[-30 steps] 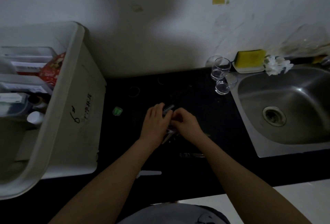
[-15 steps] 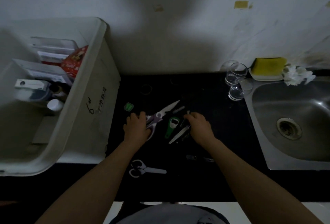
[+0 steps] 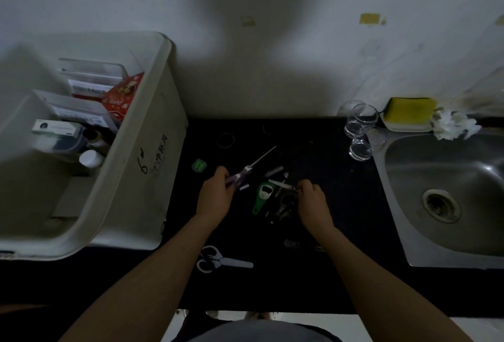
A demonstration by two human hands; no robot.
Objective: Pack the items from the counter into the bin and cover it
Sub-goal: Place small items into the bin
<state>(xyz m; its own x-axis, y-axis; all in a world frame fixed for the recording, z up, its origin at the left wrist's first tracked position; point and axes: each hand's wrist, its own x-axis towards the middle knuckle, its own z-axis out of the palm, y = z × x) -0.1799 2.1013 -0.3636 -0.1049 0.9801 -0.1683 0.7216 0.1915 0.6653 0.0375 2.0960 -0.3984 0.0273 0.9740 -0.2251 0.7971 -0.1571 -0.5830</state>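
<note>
A large white bin (image 3: 141, 167) stands on the left of the black counter (image 3: 341, 273), with boxes and a red packet inside. My left hand (image 3: 215, 196) grips the purple handles of kitchen shears (image 3: 252, 168), blades pointing up and right. My right hand (image 3: 312, 201) pinches a small pale tool (image 3: 281, 184) at the top of a heap of dark utensils (image 3: 282, 209). A green bottle opener (image 3: 262, 196) lies between my hands. White scissors (image 3: 222, 261) lie near the front edge. A small green item (image 3: 199, 165) sits beside the bin.
A steel sink (image 3: 447, 200) fills the right side. Clear glasses (image 3: 358, 130) stand at its left corner, with a yellow sponge (image 3: 410, 110) and a white rag (image 3: 454, 125) behind. A rubber ring (image 3: 225, 140) lies near the wall.
My hands moved apart from the heap. My left hand took hold of the purple shears and lifted their handles; my right hand pinched a pale tool. The view shifted left.
</note>
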